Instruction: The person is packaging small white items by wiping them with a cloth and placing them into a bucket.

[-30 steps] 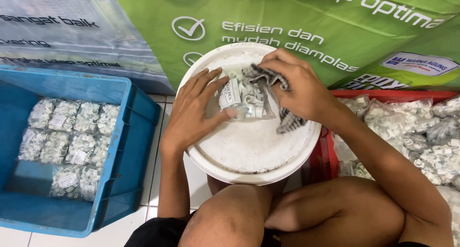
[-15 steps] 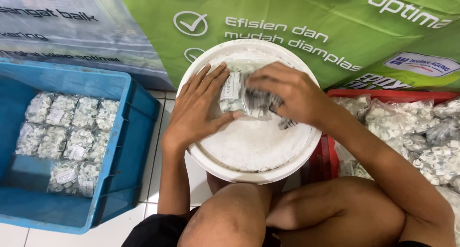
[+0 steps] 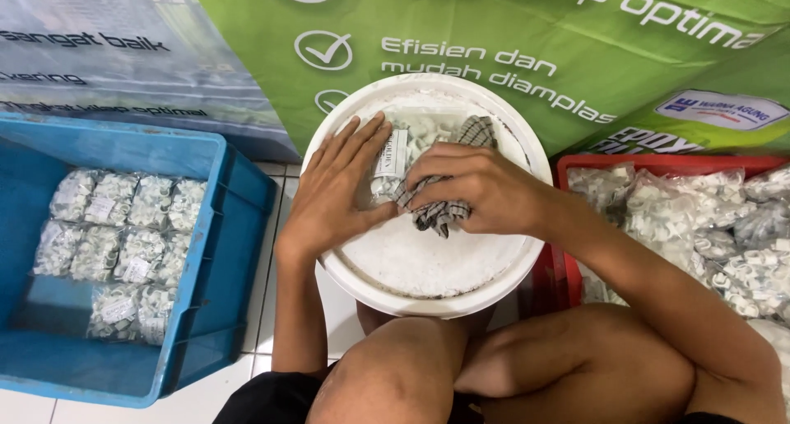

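head | left hand (image 3: pixel 333 198) flat, fingers spread, pinning clear packet (image 3: pixel 403 148) on white bucket lid (image 3: pixel 428 267) | right hand (image 3: pixel 477 189) closed on checked cloth (image 3: pixel 440 210) over packet | blue crate (image 3: pixel 239 202) part-filled; red crate (image 3: pixel 576 165) still heaped

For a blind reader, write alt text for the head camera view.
A seated person's left hand holds a clear packet of small white parts flat on a white bucket lid while the right hand presses a checked cloth over it. A blue crate of similar packets sits left, a red crate right.
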